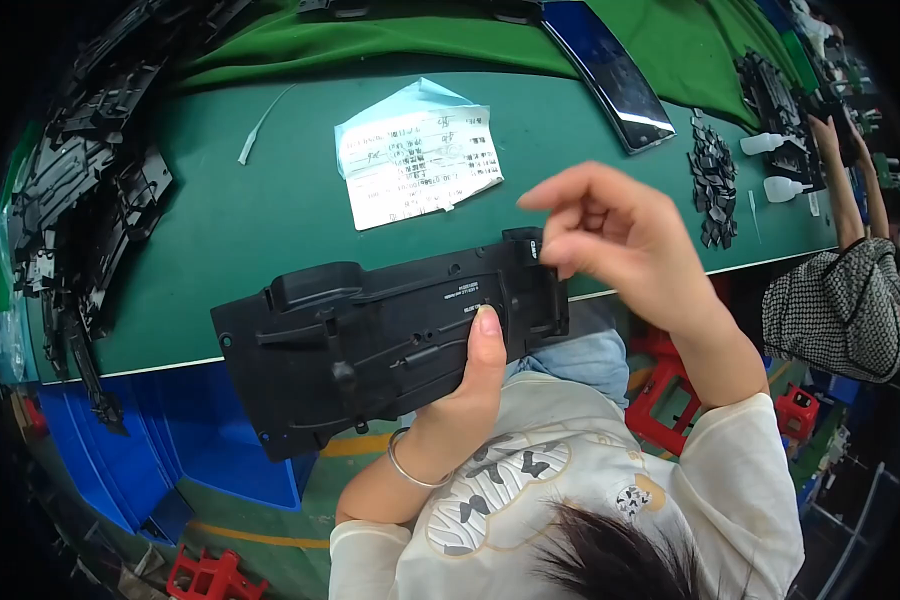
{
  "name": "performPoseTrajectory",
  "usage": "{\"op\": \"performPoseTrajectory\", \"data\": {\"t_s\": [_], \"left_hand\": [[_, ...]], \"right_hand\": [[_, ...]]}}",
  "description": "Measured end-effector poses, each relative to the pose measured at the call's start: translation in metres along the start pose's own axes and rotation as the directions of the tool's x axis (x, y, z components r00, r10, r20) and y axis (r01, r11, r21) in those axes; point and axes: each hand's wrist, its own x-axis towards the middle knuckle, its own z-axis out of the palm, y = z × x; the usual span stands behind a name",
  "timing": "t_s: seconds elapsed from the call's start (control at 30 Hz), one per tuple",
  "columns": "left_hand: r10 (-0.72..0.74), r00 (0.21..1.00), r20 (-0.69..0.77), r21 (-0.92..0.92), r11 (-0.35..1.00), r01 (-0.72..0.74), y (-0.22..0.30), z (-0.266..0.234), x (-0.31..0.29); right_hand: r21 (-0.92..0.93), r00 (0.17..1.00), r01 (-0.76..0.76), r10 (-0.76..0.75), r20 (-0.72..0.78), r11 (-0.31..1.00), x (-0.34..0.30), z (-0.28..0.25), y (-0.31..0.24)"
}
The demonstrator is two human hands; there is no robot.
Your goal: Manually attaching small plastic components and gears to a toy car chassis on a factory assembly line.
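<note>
A long black moulded plastic panel (370, 330) with ribs, holes and small white print is held tilted over the table's near edge. My left hand (470, 390) is closed on its near side, the thumb lying on the upper face and the other fingers hidden beneath. Close by the panel's right end is my right hand (635, 240), index finger and thumb apart, the other fingers curled; I see nothing held in it. Beneath the thumb, a small pale mark (533, 250) shows on the panel's corner.
Black plastic parts (80, 190) are heaped at left. Handwritten paper (420, 165) lies mid-table; a dark glossy phone-like slab (615, 80) lies beyond. Small black pieces (713, 180) and white bottles (785, 188) are at right, near another person's arm (840, 185). Blue bins (110, 450) stand below.
</note>
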Motion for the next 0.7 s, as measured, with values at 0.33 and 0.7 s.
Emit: {"op": "performPoseTrajectory", "data": {"t_s": [0.33,0.7], "left_hand": [[-0.075,0.989,-0.127,-0.014,0.997,0.073,-0.006,0.003,-0.001],[-0.097,0.979,-0.180,-0.171,0.983,0.066,-0.020,0.001,-0.005]], "right_hand": [[-0.537,0.847,-0.035,-0.260,-0.464,0.843,-0.020,-0.055,0.027],[-0.644,0.799,-0.269,-0.207,-0.565,0.716,-0.033,-0.122,0.051]]}}
